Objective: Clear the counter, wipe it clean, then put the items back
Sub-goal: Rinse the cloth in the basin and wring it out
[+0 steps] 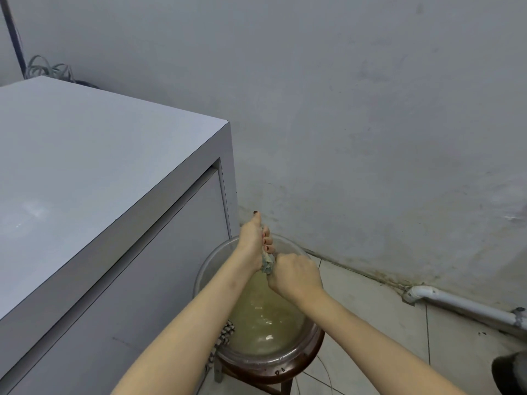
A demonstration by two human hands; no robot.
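I'm looking down past the right end of the counter [85, 166], its grey top bare in my view with a pale smear near the left edge. Both hands are together over the bowl [251, 359]. The left hand [252, 240] is farther out, thumb up and dark-painted nails showing, fingers curled round the upper end of the cloth [267, 263]. The right hand [293, 276] is nearer and just to the right, knuckles toward me, closed round the lower end. So the cloth is bunched into a tight wad between the two fists, and only a short grey strip of it shows where the hands meet. It hangs above the water [265, 317], clear of the surface as far as I can tell. The water is a cloudy yellow with small bright glints across it. The bowl is clear-walled and sits on a round dark wooden stool [285, 372], just right of the counter's side panel. A checked cloth [225, 334] hangs at the stool's left edge, partly hidden by the left forearm. The stool stands on the pale tiled floor [370, 323]. A white pipe [462, 305] runs along the foot of the scuffed grey wall [342, 109] on the right. Far left, a loose coil of cables [45, 68] lies behind the counter. A dark shape [510, 372] cuts in at the right edge, and I can't tell what it is.
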